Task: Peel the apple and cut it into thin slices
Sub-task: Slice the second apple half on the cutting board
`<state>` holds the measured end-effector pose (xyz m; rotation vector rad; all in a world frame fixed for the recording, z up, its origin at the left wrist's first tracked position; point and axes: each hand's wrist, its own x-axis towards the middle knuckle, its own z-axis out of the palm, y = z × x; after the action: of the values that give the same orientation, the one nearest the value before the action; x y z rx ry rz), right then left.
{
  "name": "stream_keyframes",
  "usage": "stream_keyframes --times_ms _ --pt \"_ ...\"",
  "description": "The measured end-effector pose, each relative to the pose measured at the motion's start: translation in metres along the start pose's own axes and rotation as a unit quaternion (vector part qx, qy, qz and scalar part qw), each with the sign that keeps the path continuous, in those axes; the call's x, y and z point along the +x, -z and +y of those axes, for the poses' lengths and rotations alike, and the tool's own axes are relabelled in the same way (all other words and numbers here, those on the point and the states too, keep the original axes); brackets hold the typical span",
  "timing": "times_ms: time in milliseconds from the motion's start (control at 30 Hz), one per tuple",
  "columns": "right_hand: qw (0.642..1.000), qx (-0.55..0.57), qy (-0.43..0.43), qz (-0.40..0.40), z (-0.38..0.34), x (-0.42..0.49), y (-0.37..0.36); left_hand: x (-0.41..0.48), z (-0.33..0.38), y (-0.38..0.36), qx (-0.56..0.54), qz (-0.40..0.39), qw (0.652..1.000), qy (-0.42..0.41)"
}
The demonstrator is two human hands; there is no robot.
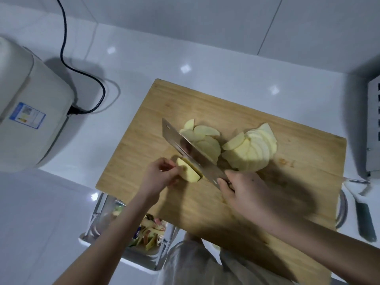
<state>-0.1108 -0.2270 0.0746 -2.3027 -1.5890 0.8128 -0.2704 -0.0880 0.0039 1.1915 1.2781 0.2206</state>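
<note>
Cleaver (186, 150) on apple (189, 171); appliance label (27, 115) unreadable.

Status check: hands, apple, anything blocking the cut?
Left hand holds apple piece on board. Right hand grips cleaver, blade on the piece. Slices piled beyond blade, clear of the cut.

The knife (191, 155) has its handle hidden inside the right hand (244, 192). Its wide blade covers the cut side of the apple piece (188, 170) and some of the slices (205, 140) behind it. The bin (96, 217) of peels is half hidden — the left arm (115, 233) and the cutting board (246, 108) lie over it. The cooker (30, 89) is cut off at the left edge, and its label (27, 115) is too small to read. A white box (373, 130) is cut off at the right edge.
</note>
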Motion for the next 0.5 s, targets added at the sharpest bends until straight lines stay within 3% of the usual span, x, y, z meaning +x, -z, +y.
stream_keyframes --times_ms 200,500 --pt "0.999 -0.047 0.023 0.011 -0.011 0.005 -0.006 0.000 -0.010 -0.011 -0.086 0.029 0.996 0.012" --pt "0.996 -0.078 0.030 0.007 -0.015 0.007 -0.012 0.006 -0.018 -0.011 -0.072 0.047 0.996 0.000"
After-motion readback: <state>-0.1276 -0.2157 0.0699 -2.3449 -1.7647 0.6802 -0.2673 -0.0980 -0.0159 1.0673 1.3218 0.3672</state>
